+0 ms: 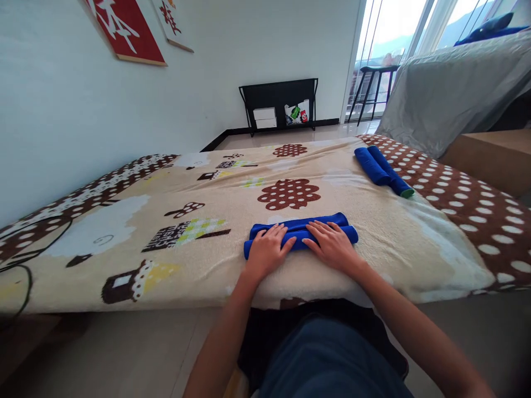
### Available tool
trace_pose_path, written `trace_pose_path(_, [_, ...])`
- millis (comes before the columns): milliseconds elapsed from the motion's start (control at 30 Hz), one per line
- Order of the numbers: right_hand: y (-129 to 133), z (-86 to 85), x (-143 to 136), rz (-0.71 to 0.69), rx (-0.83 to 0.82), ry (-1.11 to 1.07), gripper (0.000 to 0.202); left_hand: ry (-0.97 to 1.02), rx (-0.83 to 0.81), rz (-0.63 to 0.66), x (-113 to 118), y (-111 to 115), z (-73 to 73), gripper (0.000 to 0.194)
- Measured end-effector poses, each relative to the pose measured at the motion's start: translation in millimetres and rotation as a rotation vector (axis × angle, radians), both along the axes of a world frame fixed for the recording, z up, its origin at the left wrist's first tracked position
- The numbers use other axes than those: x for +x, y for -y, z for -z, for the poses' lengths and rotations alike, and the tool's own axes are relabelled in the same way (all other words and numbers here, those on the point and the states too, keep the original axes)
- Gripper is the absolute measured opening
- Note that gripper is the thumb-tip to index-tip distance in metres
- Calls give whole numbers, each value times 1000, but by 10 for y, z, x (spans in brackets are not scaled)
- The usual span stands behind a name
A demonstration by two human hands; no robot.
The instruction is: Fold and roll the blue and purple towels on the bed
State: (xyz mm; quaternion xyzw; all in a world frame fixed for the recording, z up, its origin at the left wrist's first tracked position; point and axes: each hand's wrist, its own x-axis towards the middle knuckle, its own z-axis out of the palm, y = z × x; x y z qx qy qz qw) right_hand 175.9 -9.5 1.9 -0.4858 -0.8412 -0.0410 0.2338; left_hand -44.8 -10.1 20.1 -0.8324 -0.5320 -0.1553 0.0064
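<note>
Two blue fabric rolls lie side by side on the bed near its front edge: a nearer roll (352, 234) and a farther roll (338, 219). My left hand (269, 243) rests flat across their left half, fingers stretched forward and thumb pointing right. Over the right half lies my right hand (329, 241), palm down with its fingers extended. Both hands touch the rolls without wrapping round them, and the thumbs come close together. Farther right, another pair of blue rolls (377, 168) rests on the blanket, one showing a green end.
A cream patterned blanket (232, 215) with brown dotted borders covers the bed. Black cables (31, 276) lie at the left edge. Beyond the bed stand a black rack (277, 91) and a stool (377, 71). A cardboard box (493, 146) and sheet-covered furniture (452, 83) are at right.
</note>
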Motion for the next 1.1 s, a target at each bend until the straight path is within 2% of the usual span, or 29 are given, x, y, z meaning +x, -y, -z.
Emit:
trace_pose_path(167, [-119,100,498,107,-57,17,53,22,-27,-143,-541,41,12,51])
trace_pose_path(300, [-133,220,802,168,-37,31,52,10,7,-134,-790,91,73,49])
trace_pose_path(400, [-29,256,919,129,94,56,49,-11,163,-83,-810,207,113,45])
trace_pose_path(467, [83,247,969,46,160,81,48,-17,247,-39,-795,321,127,41])
trace_pose_path(567, [206,216,1022,-90,96,122,60,-22,229,48,-779,443,137,46])
trace_pose_path(633, [202,199,1034,-103,32,114,66,-6,188,65,-772,441,137,52])
trace_pose_path(800, [31,129,996,-57,8,-21,52,103,141,16,-757,287,65,45])
trace_pose_path(967, [24,53,1021,-53,-67,-163,35,323,9,-31,-847,260,-47,37])
trace_pose_path(1033, [0,58,1023,-35,-99,-139,30,323,-30,-75,-868,230,-55,33])
trace_pose_path(1100, [-57,64,972,49,-78,-78,29,257,8,-167,-837,166,-46,29])
